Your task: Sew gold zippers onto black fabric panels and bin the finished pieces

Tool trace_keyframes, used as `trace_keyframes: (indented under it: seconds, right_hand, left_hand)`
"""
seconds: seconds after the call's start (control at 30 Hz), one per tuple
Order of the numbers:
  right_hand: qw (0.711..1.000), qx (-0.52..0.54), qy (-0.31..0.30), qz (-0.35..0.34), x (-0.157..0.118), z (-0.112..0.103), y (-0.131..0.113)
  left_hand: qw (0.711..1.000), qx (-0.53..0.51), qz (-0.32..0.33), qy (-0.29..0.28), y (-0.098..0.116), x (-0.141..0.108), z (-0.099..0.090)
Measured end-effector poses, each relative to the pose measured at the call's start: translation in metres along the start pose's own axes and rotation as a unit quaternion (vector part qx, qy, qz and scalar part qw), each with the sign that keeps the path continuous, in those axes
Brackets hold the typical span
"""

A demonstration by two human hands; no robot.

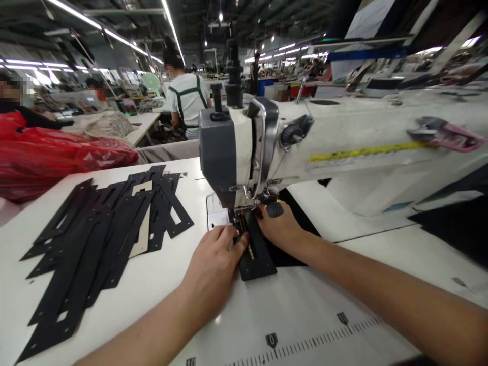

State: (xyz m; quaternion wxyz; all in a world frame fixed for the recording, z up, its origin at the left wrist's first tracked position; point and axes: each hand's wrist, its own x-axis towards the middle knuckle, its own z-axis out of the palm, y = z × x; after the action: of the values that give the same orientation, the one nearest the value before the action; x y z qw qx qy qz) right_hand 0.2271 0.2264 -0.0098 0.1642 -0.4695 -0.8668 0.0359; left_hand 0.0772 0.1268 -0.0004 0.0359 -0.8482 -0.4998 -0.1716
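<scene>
A long black strip (257, 269) with a zipper (250, 249) showing in its slot lies under the presser foot (240, 213) of a sewing machine (267, 137). My left hand (217, 256) pinches the strip's left edge just in front of the foot, fingers curled and thumb on the zipper side. On the other side, my right hand (282, 226) is closed at the strip's right edge near the needle; its fingertips are partly hidden by the machine head. Wider black fabric (292, 256) lies beneath the strip and my right hand.
Several slotted black strips (99, 229) are heaped on the white table (183, 279) at left. A red plastic bag (64, 157) sits beyond them. Pink-handled thread snips (453, 134) rest on the machine arm. A co-worker (188, 101) is farther back.
</scene>
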Motion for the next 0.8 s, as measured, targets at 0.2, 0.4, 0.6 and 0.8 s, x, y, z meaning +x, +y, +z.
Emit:
trace_keyframes:
  seconds: [0.2,0.4,0.6,0.8]
  right_hand:
    - [0.965,0.116,0.089,-0.217,-0.07,-0.025,-0.007]
    - [0.911,0.016,0.178,-0.371,-0.089,-0.026,-0.013]
    - [0.914,-0.013,0.184,-0.361,-0.085,-0.018,-0.02]
    - [0.921,-0.042,0.172,-0.348,-0.087,-0.019,-0.026]
  left_hand:
    - [0.998,-0.025,0.015,0.051,0.003,-0.012,-0.003]
    - [0.993,-0.057,0.031,0.096,0.003,-0.017,-0.007]
    - [0.99,-0.002,0.083,0.118,0.007,-0.016,-0.006]
    - [0.991,0.015,0.08,0.104,0.006,-0.016,-0.006]
